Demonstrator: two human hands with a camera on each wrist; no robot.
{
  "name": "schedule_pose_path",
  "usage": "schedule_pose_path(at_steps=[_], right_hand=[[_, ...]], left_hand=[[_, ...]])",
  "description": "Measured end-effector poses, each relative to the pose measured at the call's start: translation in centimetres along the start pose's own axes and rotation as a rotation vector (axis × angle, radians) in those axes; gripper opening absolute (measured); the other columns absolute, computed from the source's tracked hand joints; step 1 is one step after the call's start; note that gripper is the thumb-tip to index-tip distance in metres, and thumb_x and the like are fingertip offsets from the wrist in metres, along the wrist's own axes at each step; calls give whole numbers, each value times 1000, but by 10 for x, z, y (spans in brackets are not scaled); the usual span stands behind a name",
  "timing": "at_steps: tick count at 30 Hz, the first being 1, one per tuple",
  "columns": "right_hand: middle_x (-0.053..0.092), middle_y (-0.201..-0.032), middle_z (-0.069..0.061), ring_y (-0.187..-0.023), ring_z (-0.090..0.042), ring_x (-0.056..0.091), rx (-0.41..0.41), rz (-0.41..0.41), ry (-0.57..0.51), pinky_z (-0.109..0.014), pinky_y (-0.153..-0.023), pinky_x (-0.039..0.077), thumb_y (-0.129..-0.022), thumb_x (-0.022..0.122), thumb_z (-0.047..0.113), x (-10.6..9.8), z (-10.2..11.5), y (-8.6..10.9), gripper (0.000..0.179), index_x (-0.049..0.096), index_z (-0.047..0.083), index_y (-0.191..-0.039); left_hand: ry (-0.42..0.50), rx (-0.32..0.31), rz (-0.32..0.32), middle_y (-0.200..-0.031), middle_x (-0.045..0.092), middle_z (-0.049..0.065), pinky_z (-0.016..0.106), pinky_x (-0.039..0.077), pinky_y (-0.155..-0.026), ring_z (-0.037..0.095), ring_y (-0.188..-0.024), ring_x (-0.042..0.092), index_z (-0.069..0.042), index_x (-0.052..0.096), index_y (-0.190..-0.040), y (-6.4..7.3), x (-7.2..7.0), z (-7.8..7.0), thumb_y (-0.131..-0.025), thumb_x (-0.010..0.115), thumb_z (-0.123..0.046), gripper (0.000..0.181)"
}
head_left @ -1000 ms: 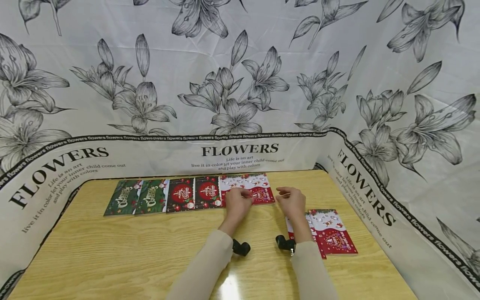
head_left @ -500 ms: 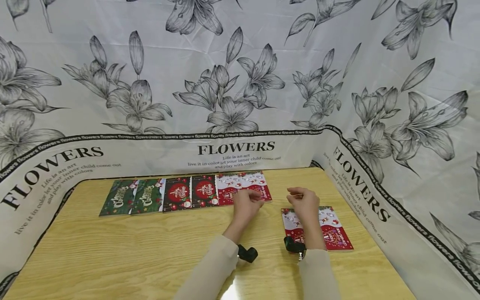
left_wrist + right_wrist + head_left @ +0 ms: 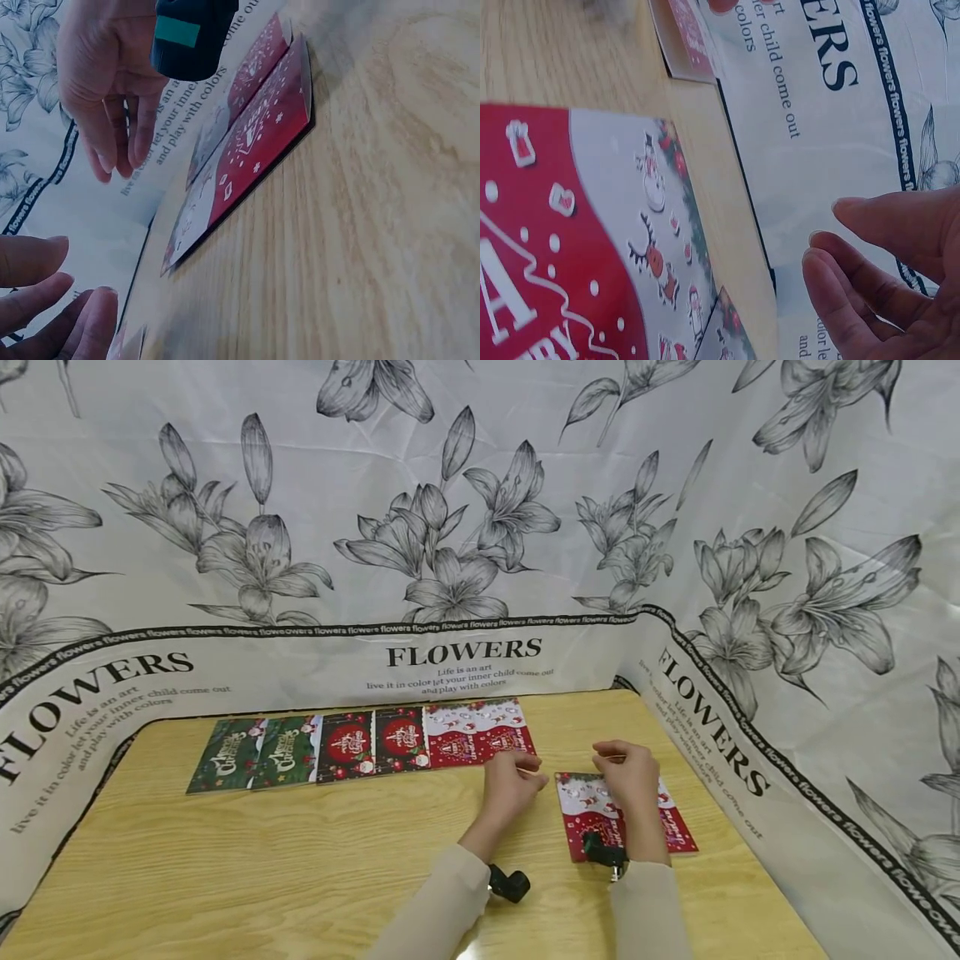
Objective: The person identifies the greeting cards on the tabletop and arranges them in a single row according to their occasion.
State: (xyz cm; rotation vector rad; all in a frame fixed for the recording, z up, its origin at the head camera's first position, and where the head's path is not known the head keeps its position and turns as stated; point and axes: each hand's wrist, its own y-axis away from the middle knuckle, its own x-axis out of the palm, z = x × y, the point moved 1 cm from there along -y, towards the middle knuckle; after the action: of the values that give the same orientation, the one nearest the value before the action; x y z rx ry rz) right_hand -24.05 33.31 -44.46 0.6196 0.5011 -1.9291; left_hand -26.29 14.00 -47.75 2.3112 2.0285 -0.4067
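My left hand [image 3: 513,785] hovers just right of the near end of a row of Christmas cards, fingers loosely bent and nothing between them. Closest to it is the last red-and-white card [image 3: 501,727] of that row. Over on the right, my right hand [image 3: 632,777] hangs above two more red-and-white cards, a left one [image 3: 588,814] and a right one [image 3: 678,831], partly covering both. The right wrist view shows its thumb and fingers [image 3: 889,214] apart with nothing held. Snowmen and reindeer decorate the card [image 3: 607,225] there.
Along the table's back edge the row continues leftward with another red-and-white card [image 3: 452,735], dark cards with red circles [image 3: 401,739] and green cards [image 3: 228,756]. A flower-print cloth [image 3: 450,660] walls the wooden table [image 3: 300,860]. Black cameras [image 3: 510,885] sit on the wrists.
Both hands have moved right, the left one off the row's red-and-white cards, the right one further over the separate pair. The head view has shifted slightly. The cards stay where they lay.
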Motion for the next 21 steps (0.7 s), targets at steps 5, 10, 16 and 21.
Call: schedule_pose_path(at_steps=[5, 10, 16, 21], right_hand=[[72, -117, -24, -106, -40, 68, 20, -11, 27, -49, -86, 56, -101, 68, 8, -5, -7, 0, 25, 75, -3, -121], [72, -118, -26, -110, -42, 64, 54, -15, 38, -53, -93, 52, -99, 69, 7, -8, -14, -3, 23, 75, -5, -118], [71, -117, -27, -109, -42, 63, 60, 26, 68, -54, -93, 52, -99, 70, 8, -6, -21, -6, 22, 75, -6, -116], [73, -113, -26, -107, -43, 64, 76, 20, 101, -54, -93, 52, -99, 71, 8, -8, -28, -5, 19, 76, -5, -111]], left_hand=[[19, -17, 34, -102, 76, 16, 21, 58, -63, 10, -74, 70, 6, 78, -107, 6, 9, 3, -86, 84, 3, 22], [28, -27, 66, -106, 75, 17, 21, 58, -66, 9, -78, 70, 5, 77, -110, 12, 15, 1, -89, 83, 0, 23], [5, -41, 80, -104, 73, 16, 26, 59, -74, 12, -85, 68, 5, 77, -113, 17, 16, -2, -91, 80, -1, 23], [-5, -82, 130, -99, 69, 12, 27, 55, -76, 10, -85, 60, 2, 77, -115, 20, 21, 1, -92, 79, -3, 24]])
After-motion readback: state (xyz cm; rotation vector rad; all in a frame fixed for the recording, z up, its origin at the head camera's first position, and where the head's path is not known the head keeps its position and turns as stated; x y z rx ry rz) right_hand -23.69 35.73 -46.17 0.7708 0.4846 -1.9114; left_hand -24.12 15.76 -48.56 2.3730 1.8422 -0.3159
